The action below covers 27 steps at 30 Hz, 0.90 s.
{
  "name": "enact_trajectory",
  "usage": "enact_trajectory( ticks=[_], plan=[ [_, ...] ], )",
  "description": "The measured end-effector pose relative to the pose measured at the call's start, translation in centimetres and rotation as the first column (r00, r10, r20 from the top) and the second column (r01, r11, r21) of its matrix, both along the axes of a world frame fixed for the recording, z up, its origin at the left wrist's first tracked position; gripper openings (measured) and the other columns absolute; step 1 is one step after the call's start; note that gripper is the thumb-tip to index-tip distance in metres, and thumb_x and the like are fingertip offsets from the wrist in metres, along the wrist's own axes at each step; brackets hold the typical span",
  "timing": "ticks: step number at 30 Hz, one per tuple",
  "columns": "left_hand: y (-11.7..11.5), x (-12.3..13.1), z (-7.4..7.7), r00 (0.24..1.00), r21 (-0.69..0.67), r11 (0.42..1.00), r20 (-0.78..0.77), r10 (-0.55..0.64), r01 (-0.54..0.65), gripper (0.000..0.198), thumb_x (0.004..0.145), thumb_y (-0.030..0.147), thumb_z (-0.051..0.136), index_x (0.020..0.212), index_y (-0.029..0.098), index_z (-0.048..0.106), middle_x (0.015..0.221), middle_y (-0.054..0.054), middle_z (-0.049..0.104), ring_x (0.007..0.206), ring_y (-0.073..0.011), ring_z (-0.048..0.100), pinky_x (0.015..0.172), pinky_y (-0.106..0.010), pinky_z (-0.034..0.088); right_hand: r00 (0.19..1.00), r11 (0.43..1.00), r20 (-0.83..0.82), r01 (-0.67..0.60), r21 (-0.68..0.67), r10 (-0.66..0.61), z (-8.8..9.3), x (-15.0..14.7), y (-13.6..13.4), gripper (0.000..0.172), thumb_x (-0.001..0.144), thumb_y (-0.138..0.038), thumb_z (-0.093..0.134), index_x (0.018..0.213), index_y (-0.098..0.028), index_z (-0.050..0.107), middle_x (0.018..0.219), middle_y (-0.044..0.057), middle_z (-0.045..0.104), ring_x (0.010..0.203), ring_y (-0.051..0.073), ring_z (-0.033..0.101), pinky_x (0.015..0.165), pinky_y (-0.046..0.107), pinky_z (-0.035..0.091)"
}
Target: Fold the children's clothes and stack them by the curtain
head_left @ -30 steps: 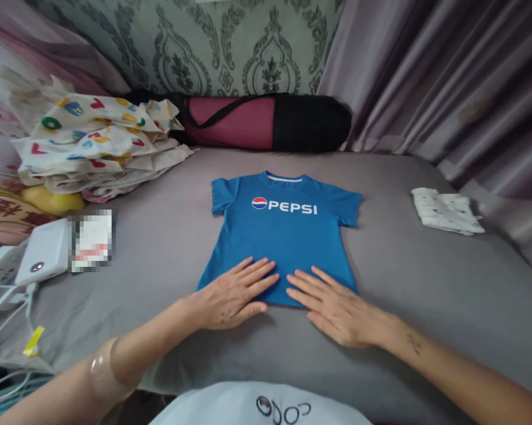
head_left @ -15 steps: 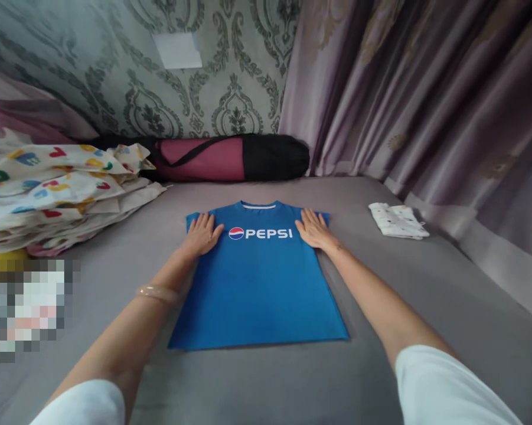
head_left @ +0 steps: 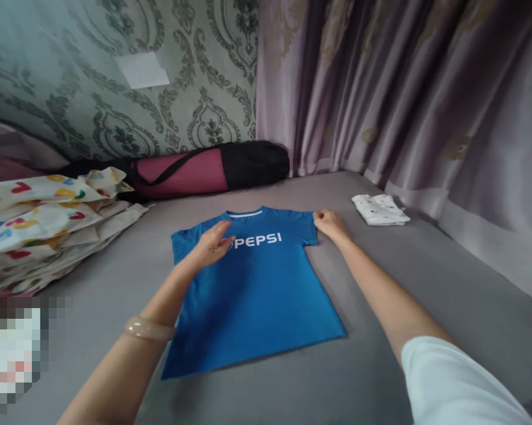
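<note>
A small blue T-shirt (head_left: pixel 257 295) with white PEPSI lettering lies flat, front up, on the grey bed sheet (head_left: pixel 425 307). My left hand (head_left: pixel 211 243) rests on its chest next to the logo, fingers stretched out and flat. My right hand (head_left: pixel 327 222) is at the edge of the shirt's right sleeve, fingers curled and pinching the sleeve hem. A pale bangle sits on my left wrist.
A stack of folded cream fabric with coloured letters (head_left: pixel 35 218) lies at the left. A maroon and black rolled bag (head_left: pixel 204 168) lies along the patterned wall. A small folded white cloth (head_left: pixel 381 209) sits at the right near the purple curtain (head_left: pixel 402 94).
Both hands slid from the shirt's hem up to its shoulders. Now the left hand has moved inward onto the chest, and the right hand has shifted out to the sleeve edge and closed on it.
</note>
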<state>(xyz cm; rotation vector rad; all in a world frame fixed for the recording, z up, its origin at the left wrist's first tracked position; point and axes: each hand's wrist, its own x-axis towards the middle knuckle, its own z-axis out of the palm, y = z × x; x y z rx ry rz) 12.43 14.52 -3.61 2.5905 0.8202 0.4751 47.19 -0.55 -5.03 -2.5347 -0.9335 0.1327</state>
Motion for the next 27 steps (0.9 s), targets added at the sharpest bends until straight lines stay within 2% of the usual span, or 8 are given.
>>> enact_trajectory(
  ticks=[4,7,11,13,15,17,21,27],
  plan=[
    [-3.2,5.8,-1.0,0.983,-0.175,0.968,0.077,-0.166,0.177,0.037,0.086,0.034,0.053,0.119,0.019,0.064,0.120,-0.012,0.066,0.112,-0.0269,0.061,0.100,-0.040,0.046,1.000,0.999,0.008,-0.024,-0.037,0.024,-0.1,-1.6,-0.5,0.022,0.084,-0.031,0.058,0.096,-0.015,0.068,0.111,0.020,0.065,0.110,0.030,0.059,0.090,0.037,0.044],
    [-5.4,10.6,-1.2,0.971,-0.436,0.880,0.218,-0.098,0.187,0.029,0.084,0.034,0.061,0.108,0.018,0.068,0.103,-0.010,0.071,0.093,-0.0239,0.066,0.086,-0.035,0.053,0.999,0.999,-0.029,-0.037,-0.004,0.037,0.7,-2.5,-0.1,0.018,0.086,-0.025,0.054,0.095,-0.016,0.067,0.106,0.016,0.067,0.105,0.027,0.062,0.088,0.035,0.046],
    [-7.3,15.7,-0.4,0.902,-0.839,0.520,0.337,0.269,0.158,0.039,0.086,0.046,0.061,0.109,0.014,0.063,0.102,-0.013,0.069,0.084,-0.0205,0.067,0.069,-0.029,0.056,0.997,0.995,-0.061,-0.043,0.089,0.048,2.0,-4.5,0.5,0.024,0.092,-0.026,0.046,0.107,-0.016,0.061,0.103,0.013,0.069,0.097,0.023,0.065,0.083,0.032,0.049],
    [-7.5,17.2,-0.1,0.865,-0.937,0.318,0.278,0.418,0.148,0.043,0.086,0.053,0.060,0.107,0.015,0.062,0.099,-0.012,0.069,0.080,-0.0192,0.068,0.066,-0.029,0.056,0.960,0.954,-0.136,-0.212,0.210,0.243,2.6,-6.1,0.3,0.024,0.090,-0.023,0.049,0.111,-0.017,0.060,0.104,0.011,0.069,0.097,0.020,0.065,0.084,0.030,0.049],
    [-7.4,17.9,-0.1,0.837,-0.972,0.206,0.203,0.509,0.111,0.043,0.083,0.055,0.062,0.101,0.016,0.063,0.088,-0.009,0.069,0.074,-0.0176,0.067,0.064,-0.027,0.056,0.838,0.828,-0.186,-0.425,0.365,0.512,3.1,-7.8,-1.0,0.028,0.086,-0.016,0.051,0.113,-0.018,0.060,0.108,0.008,0.069,0.098,0.017,0.065,0.086,0.027,0.049],
    [-7.0,18.1,-0.5,0.810,-0.981,0.190,0.144,0.569,0.040,0.038,0.079,0.048,0.071,0.095,0.015,0.064,0.077,-0.005,0.066,0.067,-0.0157,0.065,0.060,-0.026,0.054,0.771,0.747,-0.153,-0.516,0.419,0.619,3.6,-9.2,-3.4,0.029,0.087,-0.015,0.048,0.113,-0.019,0.061,0.110,0.007,0.069,0.097,0.015,0.065,0.085,0.026,0.048],
    [-6.3,18.4,-1.3,0.784,-0.971,0.231,0.099,0.613,-0.058,0.031,0.074,0.025,0.077,0.099,0.015,0.061,0.071,-0.003,0.064,0.060,-0.0142,0.063,0.060,-0.029,0.055,0.902,0.903,-0.068,-0.421,0.082,0.427,3.5,-11.4,-10.3,0.024,0.093,-0.037,0.047,0.089,-0.020,0.064,0.082,0.006,0.070,0.077,0.019,0.065,0.068,0.028,0.043],
    [-4.6,20.1,0.3,0.809,-0.919,0.394,0.225,0.543,-0.008,0.015,0.085,0.028,0.065,0.096,0.017,0.064,0.070,-0.004,0.065,0.064,-0.0163,0.065,0.060,-0.029,0.054,0.932,0.925,0.057,-0.344,-0.162,0.357,2.3,-15.2,-17.0,0.020,0.090,-0.040,0.054,0.088,-0.021,0.057,0.093,0.007,0.067,0.080,0.022,0.065,0.062,0.029,0.039]
  ],
)
